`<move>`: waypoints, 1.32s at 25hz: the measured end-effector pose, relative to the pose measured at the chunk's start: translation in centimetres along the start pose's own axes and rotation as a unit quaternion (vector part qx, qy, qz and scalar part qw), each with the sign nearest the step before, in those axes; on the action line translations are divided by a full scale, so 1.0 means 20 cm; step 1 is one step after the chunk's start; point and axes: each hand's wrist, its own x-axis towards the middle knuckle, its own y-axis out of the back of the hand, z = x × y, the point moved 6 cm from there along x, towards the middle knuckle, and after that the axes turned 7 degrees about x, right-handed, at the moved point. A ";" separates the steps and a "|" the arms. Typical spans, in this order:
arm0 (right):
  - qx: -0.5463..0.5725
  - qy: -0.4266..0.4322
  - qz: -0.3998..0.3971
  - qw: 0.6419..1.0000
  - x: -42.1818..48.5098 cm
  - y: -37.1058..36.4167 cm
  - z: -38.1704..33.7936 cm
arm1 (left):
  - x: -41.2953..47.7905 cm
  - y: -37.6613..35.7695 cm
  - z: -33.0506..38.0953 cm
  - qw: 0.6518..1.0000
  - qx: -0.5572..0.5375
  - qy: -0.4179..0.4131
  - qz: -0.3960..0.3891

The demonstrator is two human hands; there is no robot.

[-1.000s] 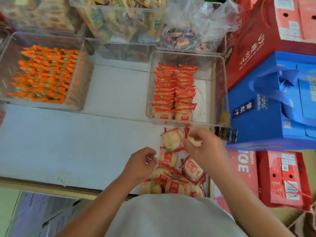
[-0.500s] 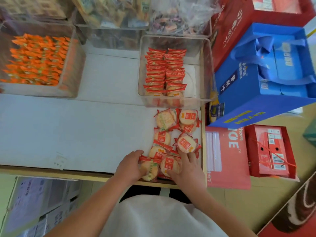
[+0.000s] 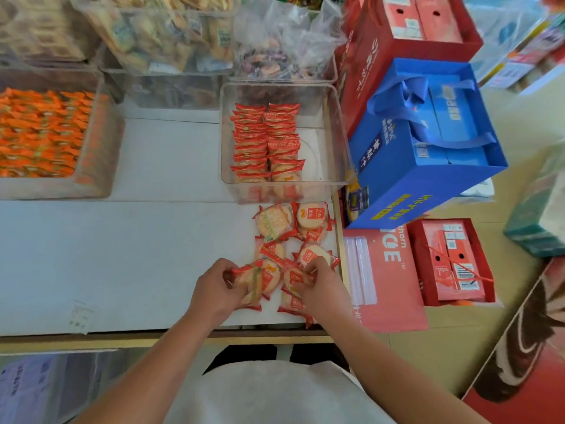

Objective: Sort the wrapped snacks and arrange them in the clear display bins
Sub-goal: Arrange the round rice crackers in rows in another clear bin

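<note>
Several round rice crackers in red-edged wrappers (image 3: 292, 228) lie loose on the white shelf near its front right corner. My left hand (image 3: 215, 289) grips a small stack of these wrapped crackers (image 3: 253, 284) held on edge. My right hand (image 3: 321, 289) closes on another wrapped cracker (image 3: 293, 278) right beside that stack. Behind the pile stands a clear display bin (image 3: 333, 142) with two neat rows of the same red-wrapped crackers (image 3: 266, 139) on its left side; its right side shows bare floor.
A clear bin of orange-wrapped snacks (image 3: 46, 133) stands at the left. More clear bins and a plastic bag of sweets (image 3: 284, 47) line the back. Blue (image 3: 428, 142) and red gift boxes (image 3: 397, 38) crowd the right; the shelf's front edge (image 3: 153, 338) is close to me.
Both hands came down from the far end of the pile to the near end and gathered crackers; the left hand now holds a stack on edge. The view shifted as my head moved.
</note>
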 end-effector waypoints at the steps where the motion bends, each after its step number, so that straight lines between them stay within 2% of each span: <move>1: 0.069 -0.017 -0.009 0.997 0.00 0.03 -0.02 | -0.01 0.03 0.05 1.000 -0.025 -0.002 0.008; 5: 0.212 0.008 0.001 0.977 -0.04 0.21 -0.15 | -0.10 0.14 0.31 0.990 -0.127 -0.036 0.044; 8: 0.292 0.015 0.022 0.956 -0.08 0.33 -0.19 | -0.20 0.18 0.44 0.979 -0.199 -0.044 0.000; 10: 0.315 0.010 0.030 0.948 -0.09 0.37 -0.18 | -0.24 0.18 0.48 0.970 -0.236 -0.047 -0.023; 13: 0.366 0.007 0.010 0.930 -0.11 0.36 -0.21 | -0.27 0.23 0.45 0.967 -0.253 -0.033 0.017; 15: 0.398 0.005 -0.015 0.917 -0.13 0.35 -0.24 | -0.28 0.25 0.45 0.961 -0.275 -0.017 0.018; 20: 0.424 0.038 -0.050 0.903 -0.19 0.38 -0.31 | -0.32 0.29 0.46 0.948 -0.315 -0.043 0.009; 24: 0.393 0.058 -0.052 0.916 -0.19 0.40 -0.30 | -0.31 0.29 0.43 0.940 -0.339 -0.032 0.008; 30: 0.377 0.065 -0.019 0.924 -0.18 0.45 -0.27 | -0.25 0.34 0.37 0.959 -0.282 -0.023 -0.006; 33: 0.361 0.082 -0.039 0.928 -0.18 0.45 -0.30 | -0.26 0.38 0.42 0.963 -0.254 -0.060 -0.060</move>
